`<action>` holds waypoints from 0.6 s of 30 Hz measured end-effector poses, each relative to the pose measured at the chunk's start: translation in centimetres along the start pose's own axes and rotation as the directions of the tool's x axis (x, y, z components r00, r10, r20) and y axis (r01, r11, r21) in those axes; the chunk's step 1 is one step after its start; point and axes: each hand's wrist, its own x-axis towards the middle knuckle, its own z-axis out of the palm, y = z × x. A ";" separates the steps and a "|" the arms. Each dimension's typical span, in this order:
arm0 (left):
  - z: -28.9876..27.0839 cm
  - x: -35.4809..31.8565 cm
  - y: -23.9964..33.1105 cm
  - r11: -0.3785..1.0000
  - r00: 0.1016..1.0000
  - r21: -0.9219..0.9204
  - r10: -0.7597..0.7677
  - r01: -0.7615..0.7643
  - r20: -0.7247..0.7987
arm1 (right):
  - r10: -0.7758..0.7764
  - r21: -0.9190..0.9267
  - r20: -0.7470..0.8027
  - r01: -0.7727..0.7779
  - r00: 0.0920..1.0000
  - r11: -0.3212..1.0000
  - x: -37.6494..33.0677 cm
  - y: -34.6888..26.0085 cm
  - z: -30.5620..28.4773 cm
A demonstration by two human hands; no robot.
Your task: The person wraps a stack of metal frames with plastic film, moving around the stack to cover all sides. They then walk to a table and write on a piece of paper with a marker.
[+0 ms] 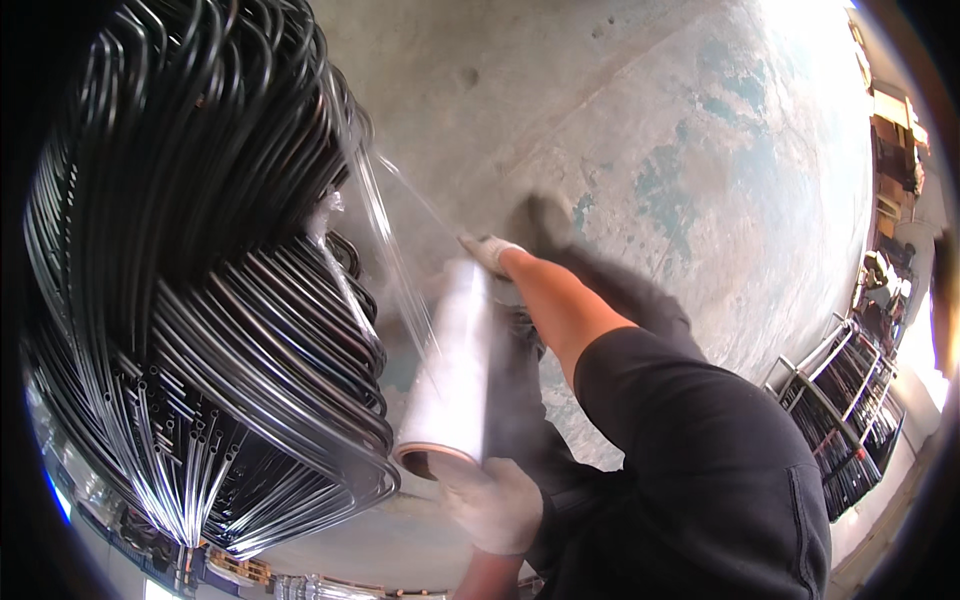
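Note:
A roll of clear stretch film (445, 375) hangs slantwise between my two gloved hands, its brown cardboard core showing at the near end. My left hand (497, 507) grips that near end, with fingers at the core's opening. At the far end my right hand (487, 252) is closed on the roll, partly hidden and a little blurred. Thin strands of film (375, 210) run taut from the roll up to a large bundle of bent black metal tubes (270, 330) on the left. Some film clings to the bundle's right side.
Worn concrete floor (600, 130) with blue-green patches spreads beyond my arms. A metal rack of dark tubes (845, 420) stands at the right. A wooden pallet (240, 567) lies behind the bundle's lower end. My legs are just beside the roll.

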 end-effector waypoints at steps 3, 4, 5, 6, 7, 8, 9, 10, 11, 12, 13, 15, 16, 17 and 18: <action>-0.2 -1.6 0.7 0.999 1.000 0.043 0.002 -0.002 -0.009 | 0.017 -0.065 0.001 -0.017 1.000 0.998 -1.9 1.4 0.9; 0.1 -2.1 1.2 0.999 0.999 0.023 -0.032 0.032 -0.014 | -0.019 -0.094 0.050 0.024 0.999 0.995 -1.2 1.4 0.0; -0.1 -2.9 0.8 0.999 0.999 0.021 -0.050 0.050 -0.002 | -0.041 -0.094 0.104 0.051 0.994 0.994 -0.8 1.7 0.4; 0.6 -3.6 0.9 0.971 0.973 -0.076 -0.224 0.228 0.058 | 0.033 0.078 0.131 -0.044 0.991 0.996 -3.3 -0.3 -0.4; 0.3 -4.2 0.4 0.975 0.979 -0.090 -0.198 0.202 0.055 | 0.020 0.028 0.091 -0.023 0.996 0.999 -2.9 1.2 1.7; 0.0 -3.9 0.7 0.983 0.989 -0.114 -0.143 0.146 0.042 | -0.007 -0.005 0.026 0.007 1.000 1.000 -1.9 2.8 2.3; -0.5 -4.1 0.8 0.983 0.992 -0.133 -0.122 0.124 0.024 | -0.039 -0.064 -0.013 0.038 0.999 0.997 -3.2 2.8 3.1; -0.8 -4.1 1.2 0.983 0.995 -0.153 -0.102 0.103 0.013 | -0.004 0.013 0.036 0.004 0.999 1.000 -4.3 3.2 2.6; -0.9 -4.7 0.9 0.986 0.995 -0.141 -0.088 0.092 0.039 | 0.003 0.028 0.056 -0.004 0.998 1.000 -4.5 4.0 2.8; -0.9 -5.5 0.4 0.989 0.995 -0.127 -0.072 0.080 0.065 | 0.010 0.046 0.077 -0.013 0.997 0.999 -4.4 4.7 3.0; -1.0 -6.3 -0.2 0.991 0.994 -0.113 -0.055 0.066 0.092 | 0.016 0.065 0.098 -0.023 0.995 0.998 -4.4 5.5 3.6; 0.1 -7.1 -1.8 0.993 0.999 -0.114 -0.035 0.038 0.031 | -0.023 -0.013 0.086 0.024 0.996 1.000 -3.7 6.7 4.8; 0.4 -7.4 -2.7 0.993 1.000 -0.112 -0.021 0.021 0.001 | -0.009 0.016 0.082 0.007 0.997 1.000 -3.3 7.3 5.7; 0.6 -7.4 -3.9 0.994 1.000 -0.108 0.010 -0.012 -0.017 | 0.005 0.042 0.075 -0.008 0.997 0.999 -4.1 7.1 6.5; 0.6 -7.2 -5.2 0.994 0.998 -0.103 0.043 -0.047 -0.034 | 0.050 0.164 0.087 -0.064 0.995 0.984 -5.4 6.5 6.9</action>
